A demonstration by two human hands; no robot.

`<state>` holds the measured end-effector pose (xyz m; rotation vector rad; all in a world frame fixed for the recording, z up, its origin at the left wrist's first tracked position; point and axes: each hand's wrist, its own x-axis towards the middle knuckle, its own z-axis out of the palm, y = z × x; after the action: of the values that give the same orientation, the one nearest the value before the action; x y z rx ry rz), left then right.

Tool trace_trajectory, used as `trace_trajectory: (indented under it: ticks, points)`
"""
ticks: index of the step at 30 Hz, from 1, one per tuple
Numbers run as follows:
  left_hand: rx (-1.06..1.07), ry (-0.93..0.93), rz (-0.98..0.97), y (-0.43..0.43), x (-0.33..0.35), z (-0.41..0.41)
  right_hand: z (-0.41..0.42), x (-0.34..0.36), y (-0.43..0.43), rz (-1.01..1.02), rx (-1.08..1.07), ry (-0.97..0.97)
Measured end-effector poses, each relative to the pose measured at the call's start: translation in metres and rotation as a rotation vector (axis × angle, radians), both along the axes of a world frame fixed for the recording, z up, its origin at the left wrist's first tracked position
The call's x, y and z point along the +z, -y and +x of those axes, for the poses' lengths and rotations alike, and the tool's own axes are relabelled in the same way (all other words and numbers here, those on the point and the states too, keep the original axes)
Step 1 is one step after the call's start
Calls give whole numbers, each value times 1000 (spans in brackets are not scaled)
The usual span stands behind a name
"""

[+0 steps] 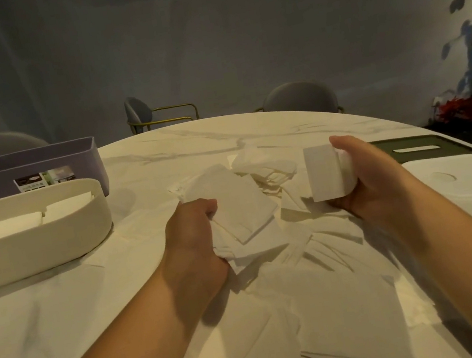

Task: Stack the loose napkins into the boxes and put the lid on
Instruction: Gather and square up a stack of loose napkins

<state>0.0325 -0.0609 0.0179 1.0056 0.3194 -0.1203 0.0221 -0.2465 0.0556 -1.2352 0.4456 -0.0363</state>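
Loose napkins [272,238] lie scattered on the table [49,319] right of the cream box [36,246], which holds two stacks. The left hand [194,235], nearer the box, grips a few sheets by their edge. The right hand [365,176], farther from it, is curled round a squared stack [323,173]. The hands are apart. The paper looks light, soft and prone to fanning, so a stack is best clamped across its faces. The green lid [429,146] lies farthest right of the box.
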Motion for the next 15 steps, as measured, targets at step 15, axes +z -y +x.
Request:
trace_trajectory:
  ticks: [15]
  points:
    - [-195, -16, -45, 10, 2, -13, 0, 7, -5, -17, -316, 379]
